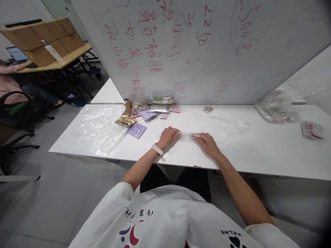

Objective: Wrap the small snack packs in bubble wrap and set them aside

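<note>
A clear plastic bag [186, 135] stretches between my two hands low over the white table. My left hand [167, 137], with a pale band on the wrist, has its fingers closed on the left end. On the other end, my right hand [207, 145] is curled around the gathered plastic. More thin clear plastic [224, 124] spreads over the table behind my right hand. Left of my left hand lie a purple packet [137, 130] and a gold foil packet [125, 121].
Flat clear bags [99, 129] cover the table's left end. A whiteboard [196, 51] with red writing stands along the back. Bunched plastic [278, 108] and a wrapped red-and-white pack [312, 131] sit at right. A person [11, 82] sits at a desk far left.
</note>
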Available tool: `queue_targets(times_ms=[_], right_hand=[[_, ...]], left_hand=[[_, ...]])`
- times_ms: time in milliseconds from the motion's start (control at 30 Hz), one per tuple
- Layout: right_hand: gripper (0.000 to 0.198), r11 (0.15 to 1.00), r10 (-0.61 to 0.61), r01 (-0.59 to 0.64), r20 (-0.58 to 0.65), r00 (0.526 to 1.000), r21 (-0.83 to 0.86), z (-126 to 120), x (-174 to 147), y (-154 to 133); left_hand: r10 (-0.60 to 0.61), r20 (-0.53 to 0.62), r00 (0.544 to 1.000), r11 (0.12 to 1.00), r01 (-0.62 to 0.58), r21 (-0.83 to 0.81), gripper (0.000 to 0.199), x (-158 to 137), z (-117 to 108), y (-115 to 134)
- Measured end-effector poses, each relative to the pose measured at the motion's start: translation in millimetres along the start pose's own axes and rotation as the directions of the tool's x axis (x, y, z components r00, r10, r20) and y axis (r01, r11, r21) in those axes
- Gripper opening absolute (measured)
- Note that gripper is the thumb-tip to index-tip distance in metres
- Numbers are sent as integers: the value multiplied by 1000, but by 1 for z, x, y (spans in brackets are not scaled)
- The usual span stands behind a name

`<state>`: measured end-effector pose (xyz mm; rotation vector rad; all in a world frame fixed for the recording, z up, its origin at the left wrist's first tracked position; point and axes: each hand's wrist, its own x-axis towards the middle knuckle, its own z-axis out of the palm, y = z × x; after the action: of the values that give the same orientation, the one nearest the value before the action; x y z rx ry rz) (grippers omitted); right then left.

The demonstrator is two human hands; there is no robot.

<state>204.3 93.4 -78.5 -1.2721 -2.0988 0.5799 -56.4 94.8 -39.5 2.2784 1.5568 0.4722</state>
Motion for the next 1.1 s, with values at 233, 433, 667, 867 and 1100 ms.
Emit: queue_targets(times_ms=[233,433,667,867,1100], right_hand=[[52,984,133,-153,193,972,95,-19,-10,-16],[53,935,239,-235,-20,971,-264,-19,-14,-33],[41,950,-169,190,103,980,-249,-8,-34,-38],[42,995,-67,72,77,995,-73,-6,-23,-24],[46,968,249,-235,209,946,-92,-18,4,-31]], left_hand=[[-173,233,957,981,188,-43,49,-19,-17,8],[-200,55,978,964,186,188,29,-23,-19,22],[356,28,934,929,-357,99,29,-53,3,17],[120,-25,992,990,-122,-68,23,-34,2,2],[-198,73,977,979,202,-42,22,-9,-10,13]])
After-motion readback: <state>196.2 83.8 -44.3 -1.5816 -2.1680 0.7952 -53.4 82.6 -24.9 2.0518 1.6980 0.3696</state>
